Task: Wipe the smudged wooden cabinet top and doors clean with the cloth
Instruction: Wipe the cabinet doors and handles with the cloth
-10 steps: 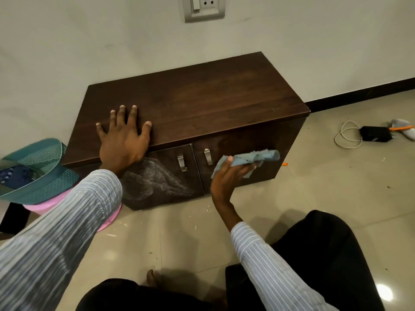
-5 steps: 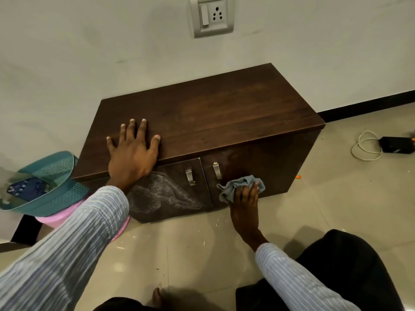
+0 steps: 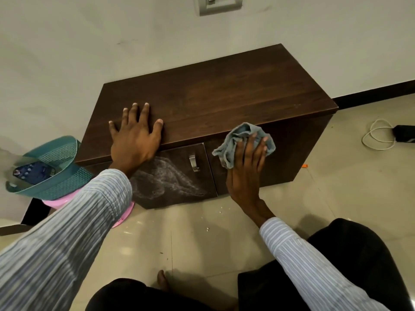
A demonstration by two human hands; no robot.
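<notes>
Nearest the camera, at 6 o'clock, a bare foot (image 3: 162, 279) rests on the tiled floor (image 3: 190, 241) between dark-trousered knees, with crumbs scattered just ahead of it. Further out, two striped sleeves lead to the hands. At 4 o'clock from the cabinet's centre, the right hand (image 3: 246, 173) lies flat with fingers extended, pressing a bunched grey-blue cloth (image 3: 238, 140) against the upper part of the right door (image 3: 287, 153), just under the top's front edge. At 9 o'clock, the left hand (image 3: 134, 140) is spread palm-down on the cabinet top (image 3: 224, 90), holding nothing and apparently bracing the body.

Between the hands, the left door (image 3: 179, 182) carries a broad whitish smudge (image 3: 166, 178) that appears untouched; a metal handle (image 3: 194, 162) stands near its right edge. The right door's handle is hidden behind the cloth.

Risks, as judged: the cloth is held only by pressure, so a fast stroke could let it slip or snag on a handle. A door may swing if it is dragged sideways. The bracing palm could leave fresh marks on the top. Loosened powder may fall to the floor or be spread rather than lifted if the cloth is not refolded.

Beyond, at 9 o'clock, a teal basket (image 3: 56, 176) sits on a pink tub (image 3: 58, 202); at 3 o'clock, a white cable (image 3: 377, 135) lies on the floor; at 12 o'clock, a wall socket (image 3: 221, 5).
</notes>
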